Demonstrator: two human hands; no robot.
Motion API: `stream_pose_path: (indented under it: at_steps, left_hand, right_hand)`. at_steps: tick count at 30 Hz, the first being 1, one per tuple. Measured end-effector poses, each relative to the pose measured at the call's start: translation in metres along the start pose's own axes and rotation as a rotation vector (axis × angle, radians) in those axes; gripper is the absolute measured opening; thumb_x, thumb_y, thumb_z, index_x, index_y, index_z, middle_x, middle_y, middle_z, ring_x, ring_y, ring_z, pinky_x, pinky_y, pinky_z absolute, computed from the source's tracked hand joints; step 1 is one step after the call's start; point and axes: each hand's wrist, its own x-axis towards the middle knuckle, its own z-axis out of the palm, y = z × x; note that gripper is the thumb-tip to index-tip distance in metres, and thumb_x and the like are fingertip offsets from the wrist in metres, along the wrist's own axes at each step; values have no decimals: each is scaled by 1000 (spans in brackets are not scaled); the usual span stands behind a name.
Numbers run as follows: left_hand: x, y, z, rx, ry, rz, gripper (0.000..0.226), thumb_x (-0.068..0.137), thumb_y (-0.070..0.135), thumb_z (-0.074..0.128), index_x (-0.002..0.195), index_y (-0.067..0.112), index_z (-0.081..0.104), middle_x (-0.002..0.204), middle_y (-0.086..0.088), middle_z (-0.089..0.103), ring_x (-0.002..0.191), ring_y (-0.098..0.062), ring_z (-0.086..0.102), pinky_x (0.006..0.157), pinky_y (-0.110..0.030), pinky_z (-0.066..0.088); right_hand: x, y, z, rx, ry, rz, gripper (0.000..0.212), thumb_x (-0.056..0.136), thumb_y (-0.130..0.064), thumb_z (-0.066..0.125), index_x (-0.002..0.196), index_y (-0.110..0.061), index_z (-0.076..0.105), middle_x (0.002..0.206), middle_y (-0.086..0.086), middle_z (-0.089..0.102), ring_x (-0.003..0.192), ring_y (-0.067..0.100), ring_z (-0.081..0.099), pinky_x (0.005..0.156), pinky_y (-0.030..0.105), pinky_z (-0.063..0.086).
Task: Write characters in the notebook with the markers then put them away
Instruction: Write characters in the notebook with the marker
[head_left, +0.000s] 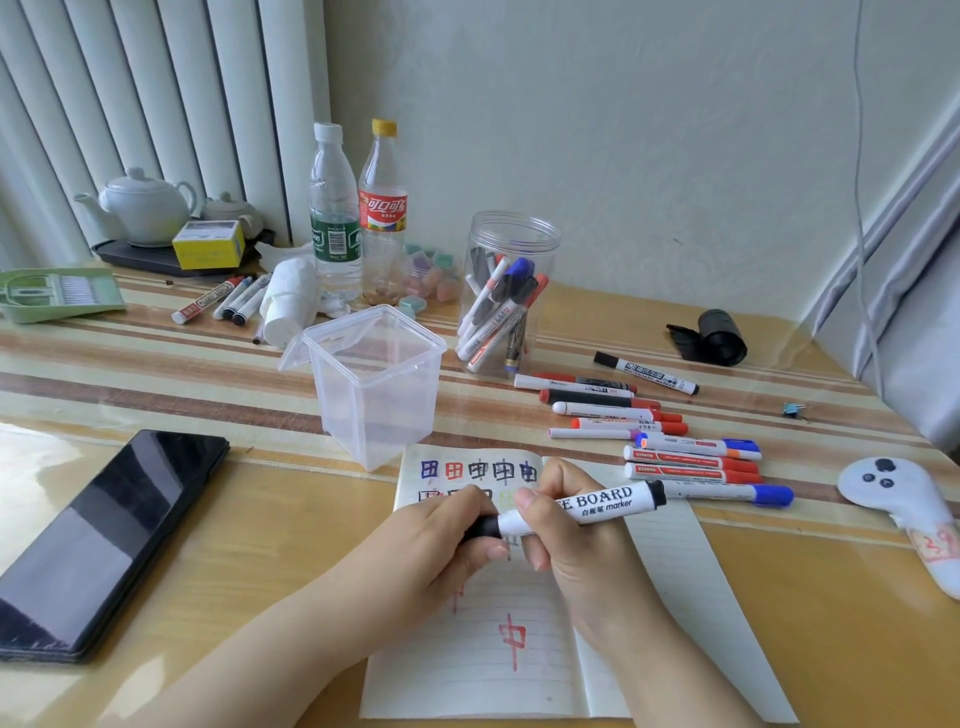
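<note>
On the striped bench (156, 364), over the open notebook (488, 670), the left hand (441, 540) is pinching the black cap while the right hand (561, 530) is gripping the whiteboard marker (597, 506), likely capping or uncapping, which calls for a straight push or pull.

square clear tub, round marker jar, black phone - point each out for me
square clear tub (375, 415), head view, front wall
round marker jar (511, 236), head view, upper wall
black phone (111, 535), head view, middle of screen
</note>
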Motion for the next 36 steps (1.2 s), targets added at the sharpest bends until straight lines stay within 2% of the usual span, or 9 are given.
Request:
stream_pose_path:
  at_steps: [4,8,12,16,20,24,27,33,36]
  left_hand:
    - [4,7,-6,99,18,62,28,99,42,29,84,18,35,67,14,36,60,-2,29,54,-8,27]
    - [6,14,-14,173,31,96,35,99,39,29,83,12,42,64,4,48,59,-7,35,54,-14,27]
    - [7,20,-22,164,23,71,50,99,46,24,82,7,50,66,0,55,58,-11,40,52,-21,33]
    - [3,26,-28,191,42,67,48,99,46,23,82,8,47,66,0,56,54,-13,40,47,-27,36]
    - [-3,29,-30,296,79,68,48,100,42,22,79,8,49,60,3,50,52,-12,40,46,-22,33]
    - [-10,27,-29,397,100,70,46,100,40,21,77,10,46,56,1,47,48,-17,41,42,-29,40]
    - [-12,31,-28,414,86,73,43,100,40,21,76,11,42,55,3,47,47,-16,41,43,-24,37]
    - [-17,34,-37,137,69,-22,38,94,43,36,91,10,56,67,11,55,55,-6,46,49,-17,37]
    - [-26,33,-58,105,147,-107,32,91,45,42,93,16,55,65,10,56,53,-3,46,47,-14,34]
  right_hand:
    - [0,-1,2,39,9,13,26,66,-41,62,53,-26,44,41,0,41,48,15,39,56,21,37]
    - [1,-6,5,97,-5,35,26,65,-38,63,53,-26,42,42,-1,40,47,16,36,56,28,32]
    - [2,-16,9,190,-57,26,27,64,-34,65,54,-23,42,42,-3,40,46,13,36,52,23,33]
    - [2,-24,15,204,-80,23,27,64,-33,64,53,-23,41,41,-3,39,45,12,36,50,20,34]
    - [-2,-25,22,196,-62,59,28,64,-33,63,53,-22,41,42,-3,38,45,12,34,50,23,31]
    - [-8,-25,32,231,2,130,32,62,-31,64,52,-19,36,40,0,33,42,13,29,45,22,28]
    - [-13,-25,34,260,13,153,32,66,-24,63,53,-19,35,41,1,31,43,12,27,45,20,28]
    - [-12,-31,32,231,-132,170,34,59,-43,76,52,-24,49,45,-3,37,50,12,31,53,23,29]
    - [-9,-42,50,267,-281,137,47,47,-61,82,66,-23,63,53,-7,48,51,6,38,53,17,32]
